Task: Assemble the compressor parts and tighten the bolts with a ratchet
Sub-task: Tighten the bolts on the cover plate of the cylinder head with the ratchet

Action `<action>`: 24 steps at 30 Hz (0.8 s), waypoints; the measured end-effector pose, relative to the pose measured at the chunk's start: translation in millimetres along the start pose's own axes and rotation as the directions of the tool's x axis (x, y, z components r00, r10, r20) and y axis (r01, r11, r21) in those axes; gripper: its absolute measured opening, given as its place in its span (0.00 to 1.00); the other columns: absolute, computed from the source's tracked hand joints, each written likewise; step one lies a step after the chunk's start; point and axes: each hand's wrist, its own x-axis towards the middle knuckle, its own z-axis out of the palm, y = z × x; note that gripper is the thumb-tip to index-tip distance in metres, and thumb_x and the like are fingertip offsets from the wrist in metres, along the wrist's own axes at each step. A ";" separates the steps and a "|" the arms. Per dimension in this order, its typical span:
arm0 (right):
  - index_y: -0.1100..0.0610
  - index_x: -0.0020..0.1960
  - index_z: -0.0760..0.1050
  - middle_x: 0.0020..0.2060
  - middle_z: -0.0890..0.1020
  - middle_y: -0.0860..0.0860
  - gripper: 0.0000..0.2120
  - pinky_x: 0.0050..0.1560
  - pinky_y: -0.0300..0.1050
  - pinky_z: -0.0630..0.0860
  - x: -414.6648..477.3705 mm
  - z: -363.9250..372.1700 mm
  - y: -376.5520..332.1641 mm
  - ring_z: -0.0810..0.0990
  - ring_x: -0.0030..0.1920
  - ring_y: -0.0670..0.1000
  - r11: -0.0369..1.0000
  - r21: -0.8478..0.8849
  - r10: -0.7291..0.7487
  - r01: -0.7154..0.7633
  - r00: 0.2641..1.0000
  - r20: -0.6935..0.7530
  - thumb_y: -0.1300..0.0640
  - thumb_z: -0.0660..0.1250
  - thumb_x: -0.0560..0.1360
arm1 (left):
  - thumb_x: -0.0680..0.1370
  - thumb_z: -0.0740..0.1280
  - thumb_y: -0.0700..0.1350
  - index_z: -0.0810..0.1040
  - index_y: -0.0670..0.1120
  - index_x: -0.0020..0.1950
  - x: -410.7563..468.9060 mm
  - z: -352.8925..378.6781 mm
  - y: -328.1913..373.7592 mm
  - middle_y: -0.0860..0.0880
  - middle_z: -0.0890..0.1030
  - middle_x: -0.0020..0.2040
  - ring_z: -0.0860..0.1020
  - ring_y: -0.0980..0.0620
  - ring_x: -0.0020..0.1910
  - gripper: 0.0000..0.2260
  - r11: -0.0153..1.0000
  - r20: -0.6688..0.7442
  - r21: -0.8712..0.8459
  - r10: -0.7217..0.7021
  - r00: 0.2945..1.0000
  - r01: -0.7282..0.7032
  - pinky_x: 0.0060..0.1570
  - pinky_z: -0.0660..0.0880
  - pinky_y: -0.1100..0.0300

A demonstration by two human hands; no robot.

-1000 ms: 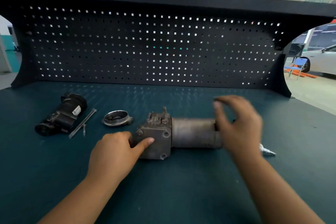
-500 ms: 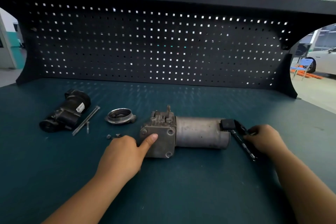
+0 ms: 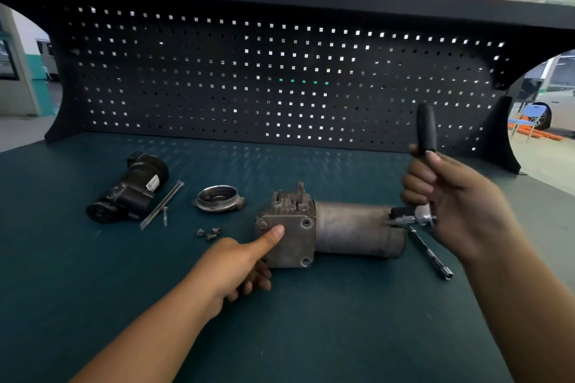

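A grey compressor body (image 3: 348,227) lies on its side mid-bench, its square end plate with corner bolts facing me. My left hand (image 3: 239,261) presses its thumb on that plate while the other fingers curl below. My right hand (image 3: 457,199) grips the ratchet (image 3: 426,130) above the bench, black handle pointing up, chrome head with a bit just past the cylinder's right end. A black motor part (image 3: 130,188), two long bolts (image 3: 161,205), a round metal cover (image 3: 217,197) and small bolts (image 3: 208,233) lie to the left.
A chrome extension bar (image 3: 431,253) lies on the green bench top (image 3: 311,336) right of the cylinder. A black pegboard (image 3: 280,78) walls the back. A blue chair (image 3: 529,118) and a white car stand beyond the bench at far right.
My right hand has picked the ratchet up off the bench and raised it, handle upward, beside the cylinder's right end. My left hand stays on the end plate.
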 end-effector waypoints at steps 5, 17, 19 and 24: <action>0.59 0.47 0.70 0.24 0.63 0.47 0.08 0.22 0.36 0.65 -11.7 58.0 37.6 0.62 0.21 0.44 0.994 0.090 0.042 -0.057 0.987 0.157 0.54 0.57 0.74 | 0.65 0.67 0.67 0.78 0.41 0.37 -1.0 -0.7 0.8 0.47 0.81 0.27 0.67 0.57 0.18 0.27 0.989 0.095 -0.134 -0.049 0.994 0.062 0.17 0.55 0.70; 0.55 0.36 0.66 0.19 0.59 0.46 0.22 0.19 0.33 0.54 -10.9 106.2 80.6 0.54 0.18 0.44 0.980 0.196 0.010 0.033 0.976 -0.218 0.40 0.53 0.79 | 0.77 0.63 0.55 0.77 0.40 0.38 -0.6 -1.7 -7.6 0.49 0.80 0.25 0.67 0.58 0.18 0.18 0.979 0.167 -0.204 0.005 0.986 0.029 0.17 0.55 0.69; 0.55 0.34 0.65 0.19 0.58 0.46 0.22 0.19 0.33 0.54 -11.0 106.1 83.7 0.54 0.18 0.44 0.978 0.195 -0.021 0.078 0.960 -0.280 0.39 0.53 0.79 | 0.77 0.63 0.55 0.76 0.40 0.38 -2.3 -1.5 -7.3 0.50 0.79 0.24 0.66 0.58 0.17 0.18 0.979 0.162 -0.205 0.017 0.987 0.017 0.17 0.55 0.70; 0.55 0.33 0.64 0.19 0.58 0.46 0.23 0.19 0.32 0.54 -10.8 108.5 88.1 0.53 0.18 0.45 0.964 0.217 -0.065 0.153 0.929 -0.365 0.39 0.52 0.79 | 0.78 0.63 0.54 0.75 0.39 0.39 -6.0 -1.4 -6.0 0.51 0.77 0.22 0.66 0.59 0.15 0.18 0.978 0.156 -0.208 0.034 0.987 -0.001 0.17 0.55 0.69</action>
